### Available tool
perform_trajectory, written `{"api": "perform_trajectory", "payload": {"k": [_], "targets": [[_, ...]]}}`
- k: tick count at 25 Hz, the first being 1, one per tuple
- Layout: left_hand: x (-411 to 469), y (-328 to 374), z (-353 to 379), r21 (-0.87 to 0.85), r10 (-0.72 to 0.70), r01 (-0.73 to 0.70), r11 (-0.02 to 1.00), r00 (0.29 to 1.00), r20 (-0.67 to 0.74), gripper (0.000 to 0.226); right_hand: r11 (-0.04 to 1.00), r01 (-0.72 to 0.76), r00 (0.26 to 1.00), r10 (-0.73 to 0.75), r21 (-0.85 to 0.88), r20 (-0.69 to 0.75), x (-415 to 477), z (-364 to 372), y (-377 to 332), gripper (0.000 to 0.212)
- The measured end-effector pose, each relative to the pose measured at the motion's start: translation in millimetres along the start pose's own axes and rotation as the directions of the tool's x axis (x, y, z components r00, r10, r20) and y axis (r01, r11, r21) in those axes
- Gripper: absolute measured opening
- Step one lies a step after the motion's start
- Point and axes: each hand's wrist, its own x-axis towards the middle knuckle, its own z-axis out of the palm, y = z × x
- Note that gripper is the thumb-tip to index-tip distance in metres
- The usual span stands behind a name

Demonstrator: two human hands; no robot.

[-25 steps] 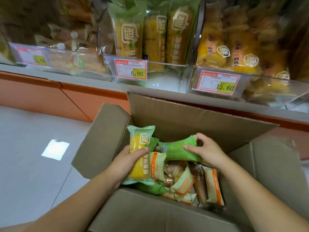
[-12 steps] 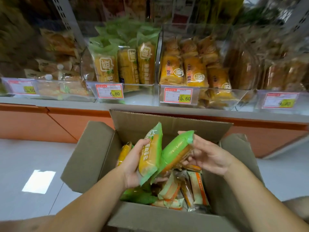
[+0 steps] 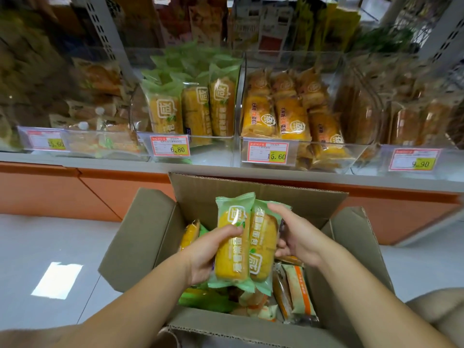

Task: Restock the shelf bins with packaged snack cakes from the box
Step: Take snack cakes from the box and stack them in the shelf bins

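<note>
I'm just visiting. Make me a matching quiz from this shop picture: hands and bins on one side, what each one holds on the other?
Things:
1. left hand
2. right hand
3. 6.80 bin
4. 15.60 bin

Holds:
A. orange-yellow packs
B. left green snack cake
C. upright green-wrapped cakes
D. right green snack cake

Pairs: 1-B, 2-D, 3-C, 4-A

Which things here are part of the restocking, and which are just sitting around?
In the job: green-wrapped cakes, held by the left hand and right hand; cardboard box; orange-striped packs lying in it; matching bin tagged 6.80.
Just there: bin tagged 15.60; bin tagged 9.90; upper-shelf goods.
</note>
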Motion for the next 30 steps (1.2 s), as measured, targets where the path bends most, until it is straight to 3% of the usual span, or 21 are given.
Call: {"api": "perform_trajectory", "payload": {"k": [2,5,8,10,11,12,14,17,18,20,23,25,28,30], "targets": [[-4,7,-8,-0.032,0.008,-0.009,0.999,1.000,-0.014,0.056,0.999,0.041,0.996,-0.038,-0.032,0.076,0,-5,-1,0.053],[-12,13,-16,-0.071,0.043,-0.044,0.996,0.999,-0.019,0.056,0.985,0.093,0.990,-0.075,-0.146,0.119,0,-1,-1,0.082],[-19,21,-17,-0.134,0.099,-0.099,0.986,0.995,-0.003,0.056,0.996,0.076,0.963,-0.062,-0.042,0.264,-6,15,6,0.075],[-27,30,-18,-0.070,0.186,-0.186,0.980,0.982,-0.009,0.055,0.995,0.094,0.972,-0.083,-0.040,0.218,-13,21,5,0.069],[-33,38,-19,-0.001,0.249,-0.250,0.968,0.968,-0.025,0.053,0.978,0.131,0.981,-0.105,-0.162,0.164,-13,17,-1,0.066],[-40,46,-22,0.069,0.307,-0.304,0.950,0.951,-0.036,0.050,0.918,0.163,0.984,-0.126,-0.361,0.124,-15,12,-10,0.063],[-55,62,-28,0.194,0.359,-0.352,0.916,0.933,0.000,0.050,0.685,0.181,0.983,-0.132,-0.706,0.124,-22,-1,-34,0.055],[-66,75,-35,0.314,0.311,-0.338,0.887,0.941,0.134,0.056,0.482,0.252,0.967,-0.100,-0.839,0.233,-36,-2,-72,0.052],[-67,77,-35,0.313,0.283,-0.320,0.894,0.946,0.160,0.058,0.453,0.273,0.962,-0.112,-0.849,0.250,-41,0,-83,0.053],[-66,75,-32,0.247,0.283,-0.317,0.916,0.945,0.162,0.058,0.502,0.311,0.949,-0.217,-0.807,0.231,-46,5,-98,0.055],[-66,71,-28,0.039,0.373,-0.376,0.926,0.925,0.069,0.052,0.797,0.369,0.917,-0.396,-0.478,0.048,-48,11,-99,0.059],[-72,73,-29,-0.037,0.421,-0.420,0.907,0.906,0.033,0.045,0.892,0.383,0.921,-0.388,-0.239,0.030,-51,24,-95,0.061],[-98,93,-37,0.028,0.496,-0.498,0.867,0.867,0.051,0.050,0.810,0.521,0.840,-0.542,-0.270,-0.005,-64,48,-120,0.047],[-115,113,-49,0.121,0.598,-0.596,0.794,0.801,0.024,0.056,0.651,0.638,0.696,-0.716,-0.411,-0.055,-75,61,-162,0.037]]}}
